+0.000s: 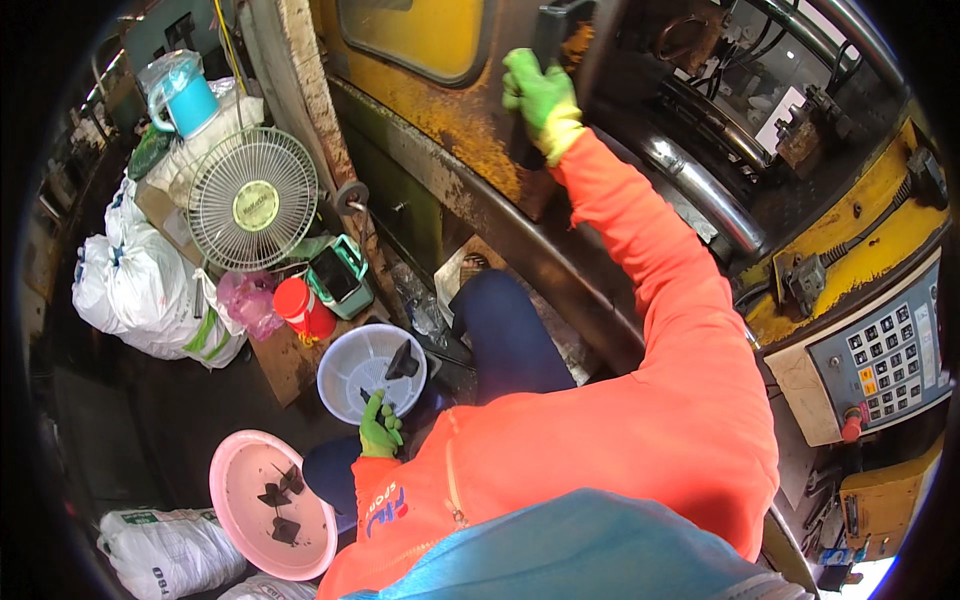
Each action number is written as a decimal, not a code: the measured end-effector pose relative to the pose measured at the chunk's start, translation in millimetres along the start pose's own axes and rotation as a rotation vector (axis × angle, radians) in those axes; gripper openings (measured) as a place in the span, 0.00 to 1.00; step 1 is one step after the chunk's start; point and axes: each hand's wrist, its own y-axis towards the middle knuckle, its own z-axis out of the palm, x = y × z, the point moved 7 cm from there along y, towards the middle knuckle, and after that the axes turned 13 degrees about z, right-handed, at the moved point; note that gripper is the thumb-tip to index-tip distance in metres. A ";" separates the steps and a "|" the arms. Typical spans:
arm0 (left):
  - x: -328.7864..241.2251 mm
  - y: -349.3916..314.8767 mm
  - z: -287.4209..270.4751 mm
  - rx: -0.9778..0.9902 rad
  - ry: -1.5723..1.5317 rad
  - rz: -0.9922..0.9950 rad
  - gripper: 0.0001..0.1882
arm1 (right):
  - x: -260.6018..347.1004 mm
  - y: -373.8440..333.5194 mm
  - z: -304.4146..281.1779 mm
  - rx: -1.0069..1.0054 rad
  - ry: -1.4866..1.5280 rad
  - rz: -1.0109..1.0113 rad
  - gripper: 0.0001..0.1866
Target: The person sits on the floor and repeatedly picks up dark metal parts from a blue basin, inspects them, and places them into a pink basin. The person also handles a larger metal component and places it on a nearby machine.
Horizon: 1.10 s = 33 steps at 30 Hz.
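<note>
We see smooth plastic in the pale basket (342, 368) and pink basin (243, 490), rough, rusty metal on the yellow door (432, 112), glossy metal on the rod (708, 190), and matt cloth (our green gloves (542, 98) too) on our orange sleeve (645, 240)

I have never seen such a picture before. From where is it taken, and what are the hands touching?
A fisheye camera on a person's head looks down, so straight edges bend. There is no robot, only two gloved hands. The left hand is at the pale blue basket, where a dark piece lies; whether it holds anything is unclear. The right hand reaches to a dark handle on the yellow machine door, apparently gripping it. More dark pieces lie in the pink basin.
</note>
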 end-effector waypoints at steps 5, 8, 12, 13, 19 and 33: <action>2.0 -3.6 -9.3 0.129 -0.097 0.112 0.12 | 18.0 9.6 21.3 0.278 -0.693 0.017 0.26; 2.6 -0.5 -21.1 0.062 -0.128 0.107 0.14 | 45.5 16.0 -5.5 0.641 -0.687 0.309 0.38; -1.6 -3.6 -38.6 -0.099 -0.102 0.097 0.16 | 158.4 83.5 -128.1 0.365 -0.336 -0.053 0.16; -3.0 -5.1 -40.8 -0.126 -0.086 0.091 0.16 | 182.1 108.1 -178.5 0.104 -0.290 -0.138 0.11; -28.3 -16.1 -20.8 -0.098 -0.025 0.094 0.15 | 177.3 214.8 -443.2 -0.682 -0.520 -0.069 0.13; -43.5 -56.5 90.2 -0.055 0.288 -0.004 0.12 | 195.2 246.3 -445.9 -1.039 -1.526 -0.179 0.19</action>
